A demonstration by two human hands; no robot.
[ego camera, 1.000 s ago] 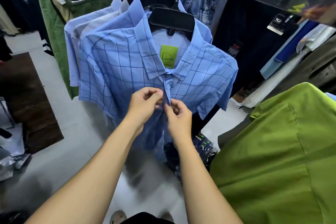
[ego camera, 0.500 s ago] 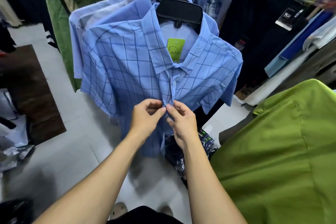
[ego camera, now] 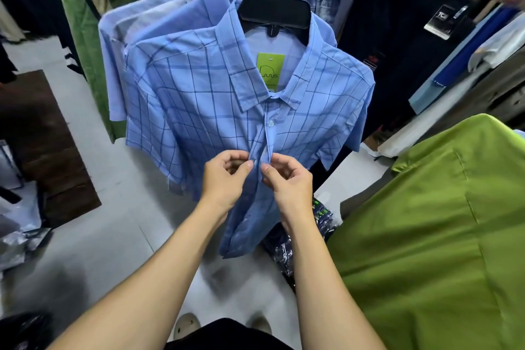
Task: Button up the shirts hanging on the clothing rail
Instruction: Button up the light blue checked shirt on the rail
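Right at the front of the row hangs the checked shirt (ego camera: 199, 111), light blue with darker blue lines, on a black hanger (ego camera: 274, 10) that sits in its collar. Inside that collar I can see a lime green tag (ego camera: 270, 68). One white button (ego camera: 270, 123) just below the collar is done up. Under it the shirt's front edges part a little, so the rest looks undone as far as I can tell.

Both my hands are on it. My left hand (ego camera: 224, 179) pinches the shirt's front edge between thumb and forefinger, a bit below that done-up button, with the other fingers curled in. My right hand (ego camera: 292, 185) pinches the opposite front edge at the same height, and the two thumb tips are almost touching. Can't make out the next button or its hole, my fingers cover that spot.

Behind the checked shirt hang a few plain pale blue shirts (ego camera: 159, 17), packed close. To its right and nearer to me is a big lime green shirt (ego camera: 426, 236). Under its hem there's a pile of dark packaged stuff (ego camera: 287, 250) on the grey floor (ego camera: 113, 250), and off to its left lies a brown mat (ego camera: 42, 145).
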